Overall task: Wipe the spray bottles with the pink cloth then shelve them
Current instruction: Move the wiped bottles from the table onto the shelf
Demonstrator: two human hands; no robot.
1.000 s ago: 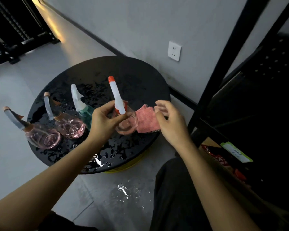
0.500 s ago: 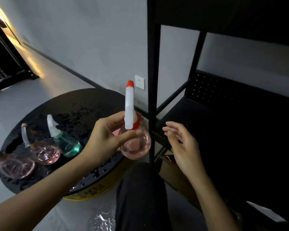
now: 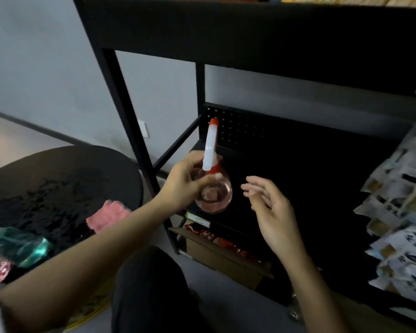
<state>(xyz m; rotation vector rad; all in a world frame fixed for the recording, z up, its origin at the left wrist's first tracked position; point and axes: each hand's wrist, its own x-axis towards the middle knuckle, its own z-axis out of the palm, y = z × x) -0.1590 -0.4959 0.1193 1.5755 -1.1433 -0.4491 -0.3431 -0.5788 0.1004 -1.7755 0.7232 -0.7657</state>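
My left hand [image 3: 185,181] clamps its fingers round the neck of the pink spray bottle [image 3: 214,194], holding it before the black shelf [image 3: 286,162], probably ready to set down there. Its long axis stands nearly upright, red nozzle tip uppermost. My right hand [image 3: 271,207] hovers nearer the shelf, fingers apart, empty.

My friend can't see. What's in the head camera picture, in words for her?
A left hand holds a round pink spray bottle upright in front of a black shelf, while the right hand hovers open beside it. A pink cloth lies on the wet round table.
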